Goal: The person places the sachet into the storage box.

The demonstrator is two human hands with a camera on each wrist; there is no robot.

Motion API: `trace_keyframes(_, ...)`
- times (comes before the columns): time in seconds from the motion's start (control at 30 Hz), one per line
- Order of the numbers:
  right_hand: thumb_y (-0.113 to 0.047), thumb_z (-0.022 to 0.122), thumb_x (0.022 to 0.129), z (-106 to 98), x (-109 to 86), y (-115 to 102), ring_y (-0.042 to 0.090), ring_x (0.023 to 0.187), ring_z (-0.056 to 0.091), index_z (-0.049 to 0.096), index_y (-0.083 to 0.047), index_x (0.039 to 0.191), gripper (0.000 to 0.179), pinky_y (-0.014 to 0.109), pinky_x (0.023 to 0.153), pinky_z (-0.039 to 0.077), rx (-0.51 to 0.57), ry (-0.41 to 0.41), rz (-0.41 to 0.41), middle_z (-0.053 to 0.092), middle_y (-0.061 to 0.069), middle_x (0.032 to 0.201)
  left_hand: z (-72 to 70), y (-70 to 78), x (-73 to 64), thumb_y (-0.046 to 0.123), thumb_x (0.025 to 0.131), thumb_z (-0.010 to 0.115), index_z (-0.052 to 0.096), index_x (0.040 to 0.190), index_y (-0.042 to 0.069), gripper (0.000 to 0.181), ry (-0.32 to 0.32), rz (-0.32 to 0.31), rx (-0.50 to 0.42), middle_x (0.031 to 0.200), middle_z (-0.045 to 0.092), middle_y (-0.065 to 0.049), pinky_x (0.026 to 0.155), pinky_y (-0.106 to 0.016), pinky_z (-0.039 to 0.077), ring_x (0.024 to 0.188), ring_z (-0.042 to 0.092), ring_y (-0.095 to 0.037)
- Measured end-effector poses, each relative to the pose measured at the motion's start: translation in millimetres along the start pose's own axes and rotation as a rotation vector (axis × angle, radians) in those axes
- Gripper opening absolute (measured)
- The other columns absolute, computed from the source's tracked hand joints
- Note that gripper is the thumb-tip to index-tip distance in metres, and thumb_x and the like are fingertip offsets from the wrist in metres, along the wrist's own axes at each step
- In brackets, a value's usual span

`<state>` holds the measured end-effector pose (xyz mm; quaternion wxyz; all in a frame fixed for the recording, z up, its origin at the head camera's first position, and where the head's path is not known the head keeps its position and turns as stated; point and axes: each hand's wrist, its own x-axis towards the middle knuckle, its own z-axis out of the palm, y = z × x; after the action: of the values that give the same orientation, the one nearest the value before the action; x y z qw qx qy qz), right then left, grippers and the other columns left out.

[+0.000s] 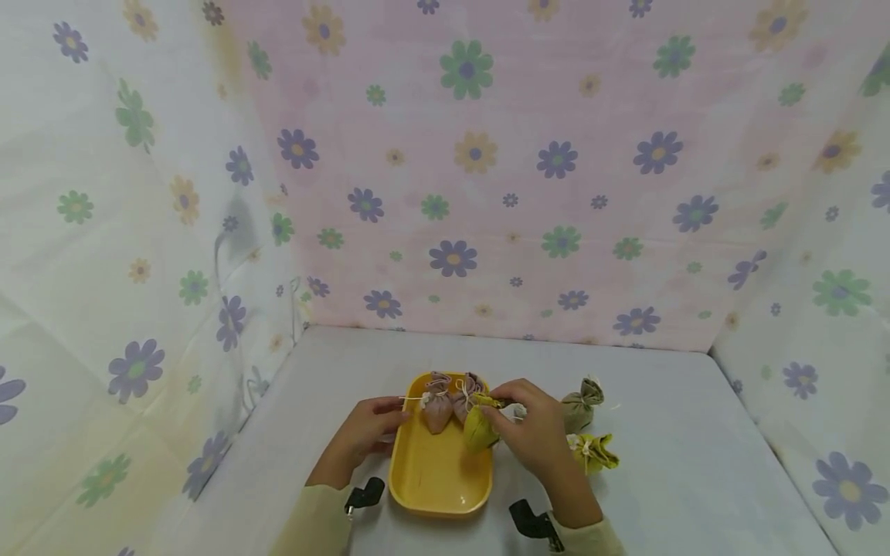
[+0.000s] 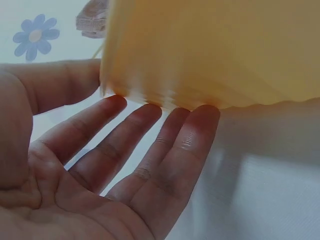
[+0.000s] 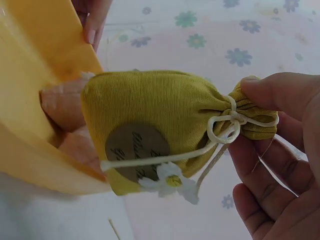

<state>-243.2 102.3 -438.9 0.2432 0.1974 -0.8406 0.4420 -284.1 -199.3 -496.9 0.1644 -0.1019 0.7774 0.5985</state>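
A yellow drawstring sachet (image 3: 145,100) hangs from my right hand (image 1: 538,425), which pinches its gathered neck between thumb and fingers. White cord, a white fabric flower and a round brown label show on it in the right wrist view. In the head view it overlaps the yellow tray (image 1: 441,483), beside two pinkish sachets (image 1: 438,409) at the tray's far end. My left hand (image 1: 365,432) holds the tray's left side. The left wrist view shows its thumb at the tray's edge and its fingertips (image 2: 202,117) against the outer wall.
To the right of my right hand lie a green sachet (image 1: 579,408) and another yellow sachet (image 1: 594,454) on the white table (image 1: 681,432). Flower-printed cloth (image 1: 501,193) closes off the back and both sides.
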Motion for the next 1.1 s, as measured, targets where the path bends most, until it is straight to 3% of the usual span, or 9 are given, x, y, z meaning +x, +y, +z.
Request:
trace_keyframes(0.23,-0.02,0.086,0.086,16,-2.0,-2,0.002,0.087,0.066,0.076,-0.024,0.102,0.019,0.024,0.072,0.06,0.086,-0.067,0.0,0.07,-0.014,0.1,-0.2,2.5,0.6,0.028,0.097,0.074,0.061,0.143,0.009,0.051,-0.001,-0.022,0.011,0.138,0.067,-0.014,0.079,-0.041,0.065,0.104,0.073,-0.021)
trace_keyframes(0.4,-0.023,0.087,0.086,22,0.0,-5,0.005,0.085,0.066,0.077,-0.022,0.101,0.018,0.026,0.071,0.06,0.06,-0.057,-0.036,0.071,-0.011,0.1,-0.2,2.2,0.2,0.028,0.097,0.073,0.06,0.144,0.01,0.052,-0.011,-0.038,0.005,0.139,0.066,-0.014,0.078,-0.041,0.065,0.104,0.073,-0.021)
trace_keyframes(0.6,-0.023,0.087,0.085,30,4.1,-12,0.009,0.083,0.067,0.077,-0.025,0.1,0.018,0.035,0.071,0.061,0.105,-0.117,0.042,0.07,-0.014,0.099,-0.1,2.3,0.6,0.028,0.097,0.073,0.058,0.146,0.01,0.054,-0.019,-0.034,-0.013,0.143,0.064,-0.016,0.077,-0.041,0.065,0.106,0.073,-0.023)
trace_keyframes(0.8,-0.024,0.086,0.085,40,6.6,-16,0.005,0.086,0.069,0.077,-0.023,0.101,0.018,0.023,0.073,0.062,0.118,-0.176,0.116,0.07,-0.013,0.1,0.2,1.4,-0.6,0.031,0.096,0.075,0.057,0.147,0.009,0.058,-0.011,-0.034,-0.008,0.145,0.062,-0.016,0.076,-0.04,0.065,0.108,0.073,-0.023)
trace_keyframes(1.1,-0.023,0.085,0.087,47,12.4,-20,0.006,0.088,0.069,0.079,-0.019,0.1,0.015,0.015,0.074,0.058,0.113,-0.234,0.127,0.071,-0.009,0.099,-1.7,0.2,-1.8,0.032,0.095,0.076,0.058,0.147,0.009,0.059,-0.021,-0.026,-0.005,0.144,0.063,-0.015,0.078,-0.041,0.065,0.107,0.073,-0.022)
